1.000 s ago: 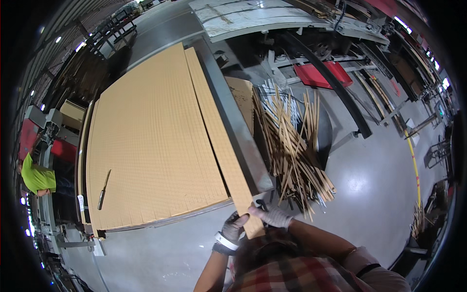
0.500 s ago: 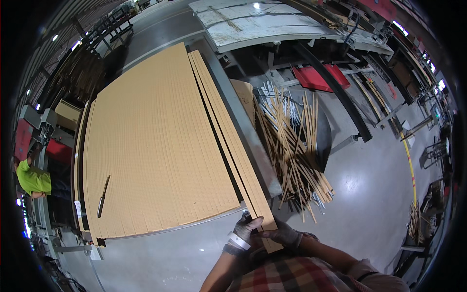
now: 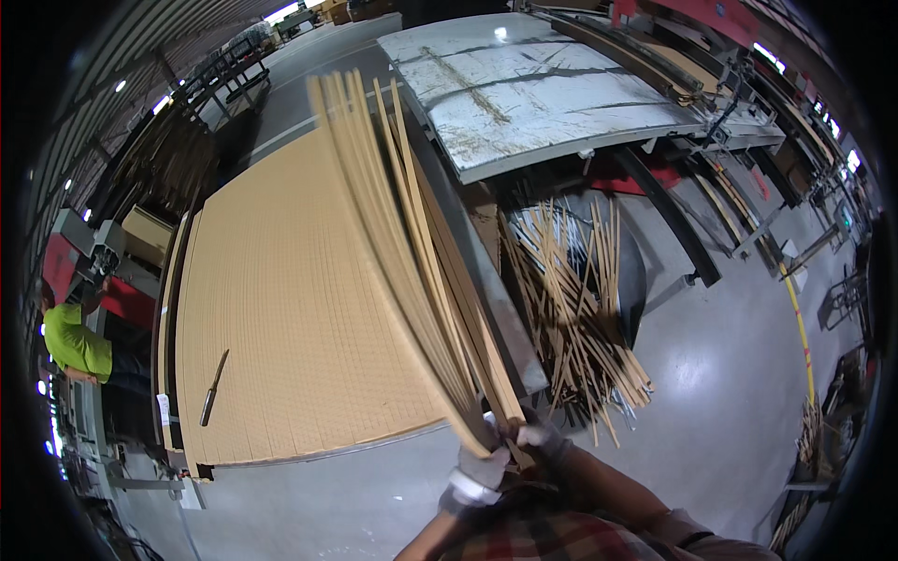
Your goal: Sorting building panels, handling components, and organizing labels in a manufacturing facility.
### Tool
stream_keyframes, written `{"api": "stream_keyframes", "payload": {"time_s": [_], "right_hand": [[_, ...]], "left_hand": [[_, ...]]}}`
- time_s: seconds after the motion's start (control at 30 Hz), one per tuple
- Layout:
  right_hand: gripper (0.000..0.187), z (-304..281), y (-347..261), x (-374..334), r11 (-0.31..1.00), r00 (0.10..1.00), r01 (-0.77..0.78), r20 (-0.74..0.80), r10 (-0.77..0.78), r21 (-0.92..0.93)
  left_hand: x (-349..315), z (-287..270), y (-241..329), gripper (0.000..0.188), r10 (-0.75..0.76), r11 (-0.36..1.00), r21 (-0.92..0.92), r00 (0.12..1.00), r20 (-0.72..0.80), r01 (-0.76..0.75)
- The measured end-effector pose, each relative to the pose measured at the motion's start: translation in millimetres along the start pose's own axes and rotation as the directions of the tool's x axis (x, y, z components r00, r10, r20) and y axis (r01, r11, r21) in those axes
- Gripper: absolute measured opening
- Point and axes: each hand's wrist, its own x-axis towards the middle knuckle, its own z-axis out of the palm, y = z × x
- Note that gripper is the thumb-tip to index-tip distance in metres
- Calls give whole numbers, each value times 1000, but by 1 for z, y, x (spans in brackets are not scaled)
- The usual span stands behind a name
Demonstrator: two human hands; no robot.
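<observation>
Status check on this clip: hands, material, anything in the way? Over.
Left hand and right hand gripping near ends of tan strips. Strips fanned toward far end. Knife on tan sheet, left of strips, likely not obstructing.

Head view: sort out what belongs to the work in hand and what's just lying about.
In hand:
- fanned tan strips, near ends in the left hand
- right hand, beside it at those ends
- large tan panel, under the strips

Lying about:
- knife-like tool, untouched on the panel
- jumbled loose strips, right of the panel
</observation>
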Motion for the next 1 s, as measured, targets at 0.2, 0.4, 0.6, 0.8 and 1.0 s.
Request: {"api": "stream_keyframes", "payload": {"time_s": [0.2,0.4,0.6,0.8,1.0], "right_hand": [[32,39,-13,14,919,943,-330,-105,314,-215],[26,42,4,37,949,961,-235,-199,194,-209],[35,52,-10,15,849,992,49,125,20,-525],[56,202,-123,41,189,926,-374,-354,132,-908],[74,418,-96,125,-240,783,197,300,-545,-951]], "left_hand": [[-85,-31,-68,33,-90,940,-337,993,-79,58],[-109,-57,-16,38,17,945,-328,998,52,1],[-68,-162,61,44,292,907,-332,955,57,-258],[86,-268,198,48,210,786,-612,968,134,-86],[179,-357,220,50,123,667,-727,938,324,164]]}}
